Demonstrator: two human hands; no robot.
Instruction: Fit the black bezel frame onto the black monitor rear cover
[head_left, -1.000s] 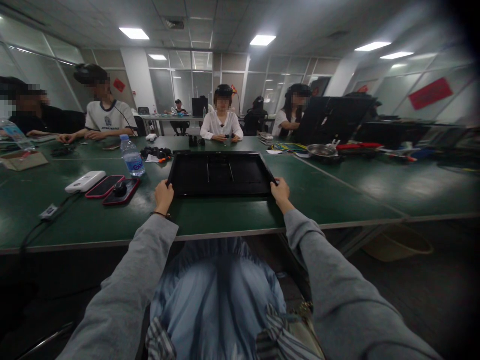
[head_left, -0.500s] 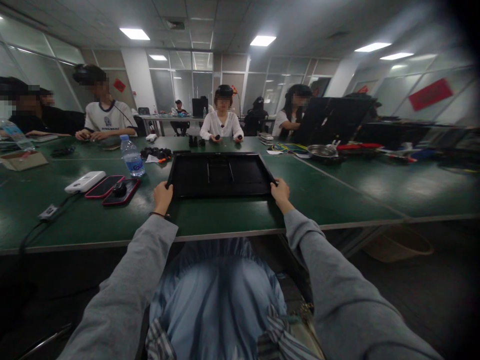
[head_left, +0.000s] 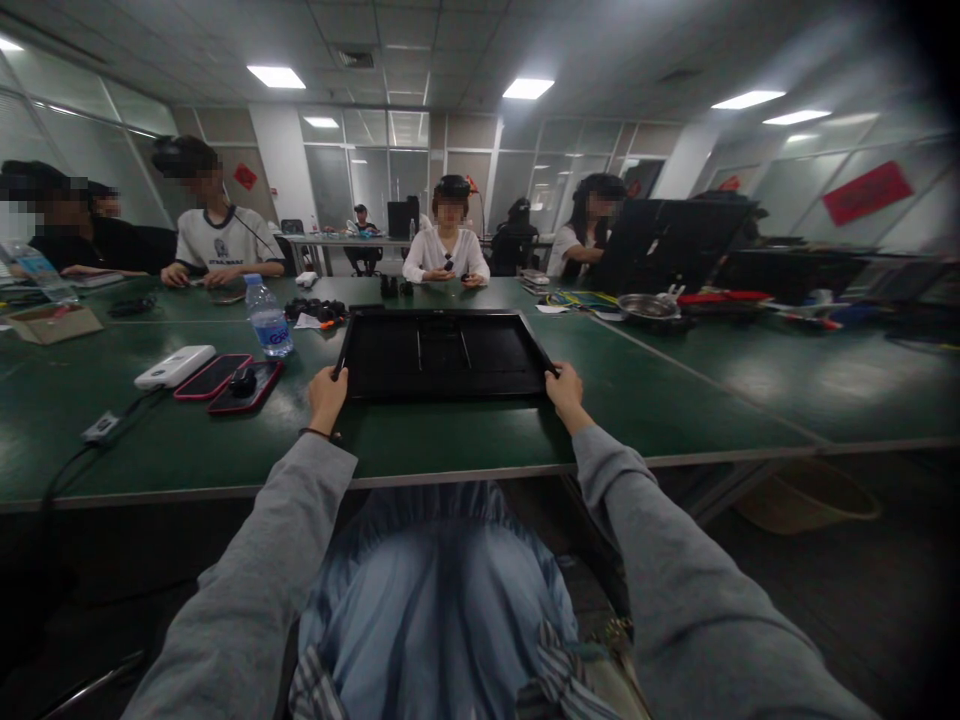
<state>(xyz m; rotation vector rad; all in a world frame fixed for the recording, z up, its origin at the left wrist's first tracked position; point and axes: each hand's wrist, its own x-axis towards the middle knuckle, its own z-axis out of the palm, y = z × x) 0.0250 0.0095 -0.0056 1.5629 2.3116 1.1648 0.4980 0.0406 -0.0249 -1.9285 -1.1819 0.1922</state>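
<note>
Both hands gripping near corners of black tray (head_left: 442, 355) on green table (head_left: 450, 430)

Left hand (head_left: 328, 397) is closing on tray's near-left corner, right hand (head_left: 566, 392) on near-right; tray lying flat, long axis running side to side, equally near both; water bottle (head_left: 268, 317) standing left of tray

No legible text on bottle label (head_left: 274, 338) or red wall signs (head_left: 866, 192).

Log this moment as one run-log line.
left hand: grips black tray near-left corner | right hand: grips near-right corner | tray: flat on green table
</note>
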